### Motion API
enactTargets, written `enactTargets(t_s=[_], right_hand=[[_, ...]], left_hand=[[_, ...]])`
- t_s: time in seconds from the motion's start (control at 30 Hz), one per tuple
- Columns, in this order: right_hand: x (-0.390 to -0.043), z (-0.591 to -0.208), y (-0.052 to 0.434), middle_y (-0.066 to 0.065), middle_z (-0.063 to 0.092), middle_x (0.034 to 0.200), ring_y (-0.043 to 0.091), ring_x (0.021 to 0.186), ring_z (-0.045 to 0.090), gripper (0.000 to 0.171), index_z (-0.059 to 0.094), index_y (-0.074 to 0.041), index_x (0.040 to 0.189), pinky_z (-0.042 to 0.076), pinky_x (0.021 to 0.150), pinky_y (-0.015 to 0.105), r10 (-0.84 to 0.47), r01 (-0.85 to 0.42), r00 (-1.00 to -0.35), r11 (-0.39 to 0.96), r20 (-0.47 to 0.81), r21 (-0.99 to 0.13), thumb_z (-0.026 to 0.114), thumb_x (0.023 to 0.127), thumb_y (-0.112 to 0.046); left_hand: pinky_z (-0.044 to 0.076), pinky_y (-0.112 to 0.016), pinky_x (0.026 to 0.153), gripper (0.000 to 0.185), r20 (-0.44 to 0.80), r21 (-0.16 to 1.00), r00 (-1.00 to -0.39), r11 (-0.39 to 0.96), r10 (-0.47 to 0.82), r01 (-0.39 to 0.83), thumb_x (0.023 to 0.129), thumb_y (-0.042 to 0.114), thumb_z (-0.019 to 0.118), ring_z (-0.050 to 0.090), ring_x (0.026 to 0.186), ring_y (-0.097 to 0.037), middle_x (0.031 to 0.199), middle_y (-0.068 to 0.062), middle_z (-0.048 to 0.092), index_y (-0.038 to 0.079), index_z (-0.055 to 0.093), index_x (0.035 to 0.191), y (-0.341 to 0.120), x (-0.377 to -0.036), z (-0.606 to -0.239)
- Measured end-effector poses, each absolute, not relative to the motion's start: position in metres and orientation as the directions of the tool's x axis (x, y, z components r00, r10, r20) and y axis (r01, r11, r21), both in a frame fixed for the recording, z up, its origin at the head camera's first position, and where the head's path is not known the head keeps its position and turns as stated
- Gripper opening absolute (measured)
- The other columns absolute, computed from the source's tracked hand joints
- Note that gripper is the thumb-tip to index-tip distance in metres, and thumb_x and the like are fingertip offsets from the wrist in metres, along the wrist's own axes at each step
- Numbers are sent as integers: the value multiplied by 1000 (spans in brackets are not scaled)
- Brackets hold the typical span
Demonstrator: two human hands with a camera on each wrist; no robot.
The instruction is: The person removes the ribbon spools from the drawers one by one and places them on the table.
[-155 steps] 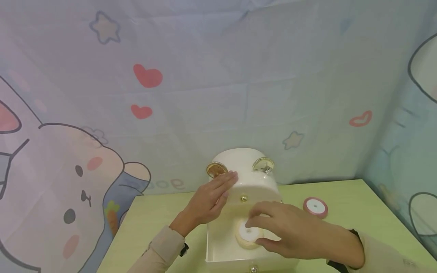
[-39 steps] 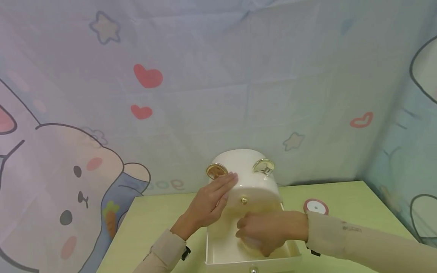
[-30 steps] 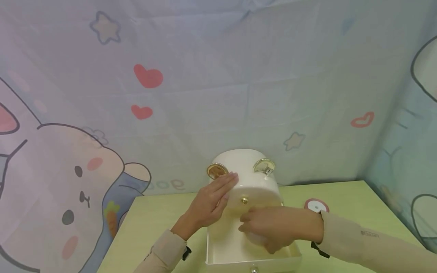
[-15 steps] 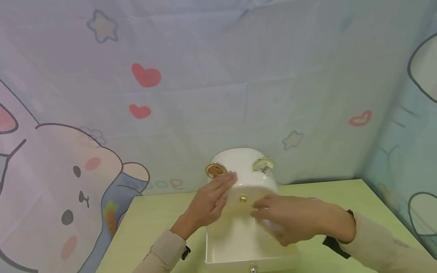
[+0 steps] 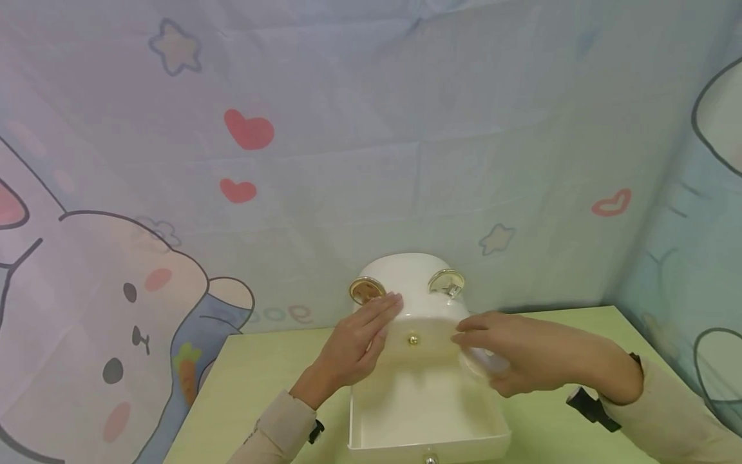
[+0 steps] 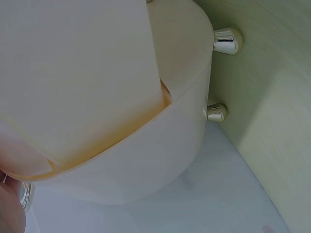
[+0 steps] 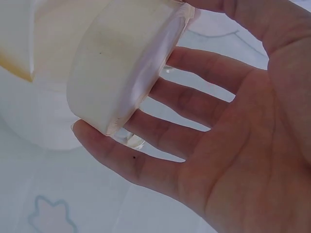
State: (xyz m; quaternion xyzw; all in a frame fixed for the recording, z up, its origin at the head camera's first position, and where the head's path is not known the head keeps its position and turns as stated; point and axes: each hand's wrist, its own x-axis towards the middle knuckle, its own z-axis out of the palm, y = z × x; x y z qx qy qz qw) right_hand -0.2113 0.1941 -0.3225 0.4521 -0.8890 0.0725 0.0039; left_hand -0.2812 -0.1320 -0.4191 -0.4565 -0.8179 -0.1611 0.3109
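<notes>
A white rounded box [image 5: 418, 280] stands on the green table [image 5: 261, 386] with its bottom drawer [image 5: 429, 443] pulled out towards me; the drawer's floor is bare. My left hand [image 5: 359, 341] lies flat against the box's left side, fingers straight. My right hand [image 5: 522, 361] hovers beside the box's right front and holds a cream ribbon roll [image 5: 484, 364] between thumb and fingertips. In the right wrist view the roll [image 7: 121, 63] is tilted, its edge resting on the fingers [image 7: 194, 87]. The left wrist view is filled by the box [image 6: 146, 160] from below.
Gold knobs sit on the upper drawer front [image 5: 413, 339] and the open drawer front [image 5: 430, 459]. Two gold rings [image 5: 365, 290] are on the box top. A cartoon cloth backdrop [image 5: 290, 161] hangs behind and to the right. Silver feet [image 6: 226, 41] show under the box.
My right hand has lifted the cream roll out of the drawer and carried it up and to the right. It now hides the pink roll on the table. The left hand has not moved.
</notes>
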Motion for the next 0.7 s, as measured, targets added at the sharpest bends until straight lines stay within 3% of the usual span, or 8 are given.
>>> enactTargets(t_s=[0.23,0.47,0.7], right_hand=[[-217,-328,220,10,61,148,35,132,62,59,63,-11,143,55,105,52,-735,-734,-673,647,85,-208,78,87,-19],[-225,-336,235,10,62,146,35,131,62,59,64,-7,142,54,105,53,-703,-701,-706,675,89,-228,79,87,-22],[-241,-359,250,12,66,138,35,125,65,58,67,-5,136,56,101,53,-681,-681,-725,687,100,-256,84,84,-27]], left_hand=[[41,-40,126,48,660,-10,-390,527,642,850,108,13,47,52,149,-26,160,-10,54,7,52,155,-130,-279,-420],[45,-41,123,46,682,-53,-343,512,645,857,110,14,44,55,147,-27,157,-12,56,5,53,154,-128,-282,-421],[50,-44,119,46,685,-58,-338,511,645,857,107,10,47,57,145,-29,156,-13,57,3,54,153,-129,-282,-420]])
